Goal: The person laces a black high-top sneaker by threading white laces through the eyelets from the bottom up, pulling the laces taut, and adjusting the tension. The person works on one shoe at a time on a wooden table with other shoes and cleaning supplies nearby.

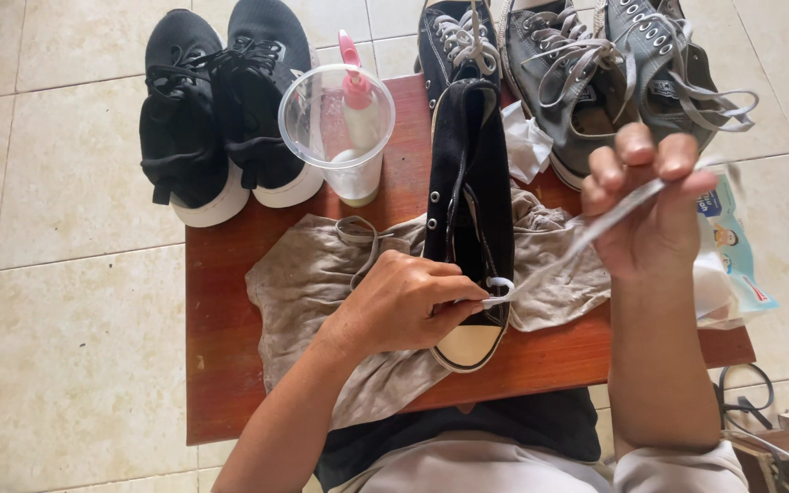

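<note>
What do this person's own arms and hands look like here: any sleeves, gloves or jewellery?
Both forearms are bare to the elbow, with no sleeves in view. The left hand and right hand wear no gloves; no rings, watch or bracelets show. Fingernails are short and unpainted.

Single head-worn view, steeply downward, close over a low wooden table (230,365).

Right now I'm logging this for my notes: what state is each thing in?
black high-top shoe: on the cloth, mostly unlaced
white lace: through a toe eyelet, pulled taut
left hand: pinching lace at the eyelet
right hand: gripping lace, raised
plastic cup: upright, open
grey sneakers: laced, untied
</note>
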